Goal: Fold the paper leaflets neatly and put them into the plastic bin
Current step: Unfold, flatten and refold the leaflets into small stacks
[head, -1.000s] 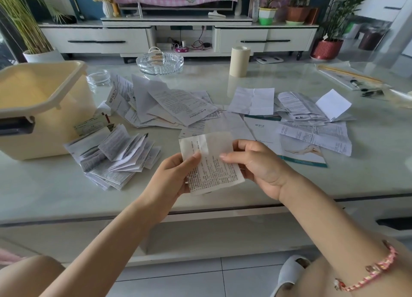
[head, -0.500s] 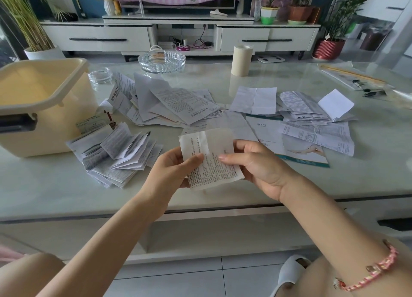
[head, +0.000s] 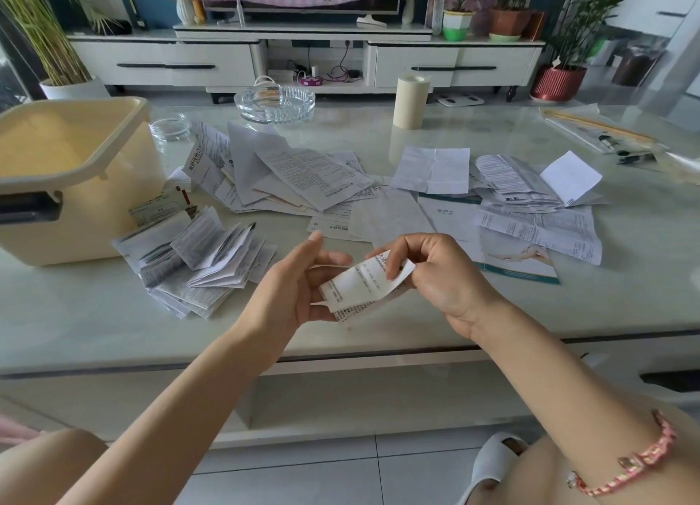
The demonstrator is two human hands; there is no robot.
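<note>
Head: leaflet (head: 360, 284) lengthwise lower-left to upper-right

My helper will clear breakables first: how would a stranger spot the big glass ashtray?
Find the pale table, then its far edge. Between the cream plastic bin at left and the upright beige roll sits the glass ashtray. It is clear, round and ribbed, much larger than the small glass dish beside the bin.
</note>
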